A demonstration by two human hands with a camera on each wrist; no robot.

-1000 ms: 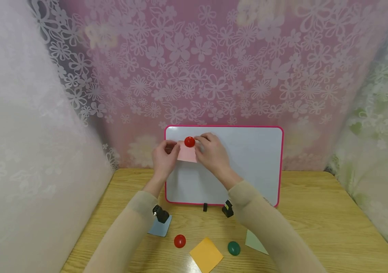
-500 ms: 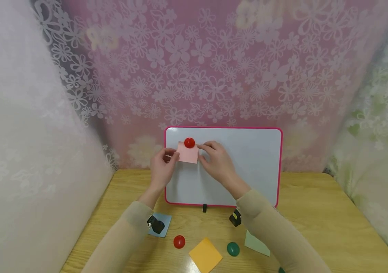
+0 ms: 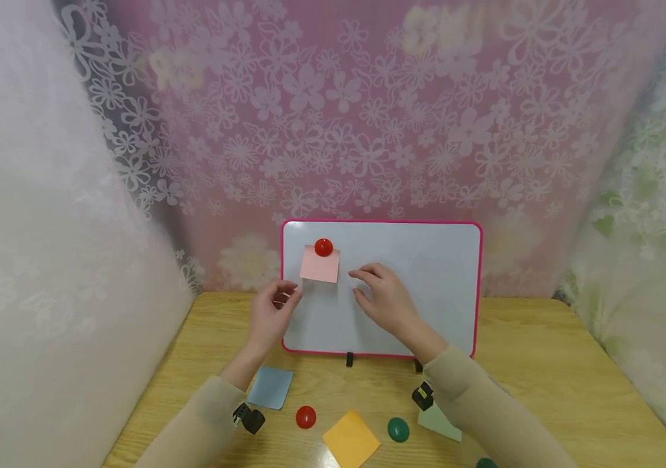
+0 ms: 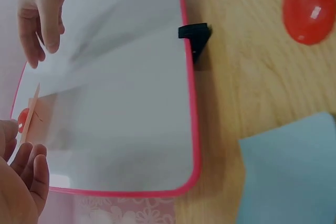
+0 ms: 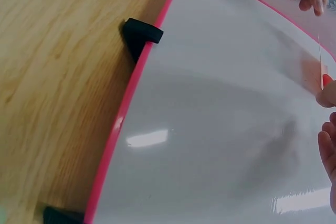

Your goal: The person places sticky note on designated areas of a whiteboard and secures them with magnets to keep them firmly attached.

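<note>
Pink note (image 3: 319, 266): near the top left corner of the whiteboard (image 3: 426, 286), pinned by the red magnet (image 3: 324, 247) on its upper edge
Change: a second ago your fingers were on the note's sides; now both are off it and lower, so the magnet holds it alone
Left hand (image 3: 271, 312): at the board's left edge, fingers loosely curled, holding nothing
Right hand (image 3: 386, 300): before the board's middle, fingers relaxed, empty
Table (image 3: 544, 364) front edge: blue note (image 3: 270, 388), second red magnet (image 3: 306, 416), orange note (image 3: 352, 439), green magnet (image 3: 398, 429)
</note>
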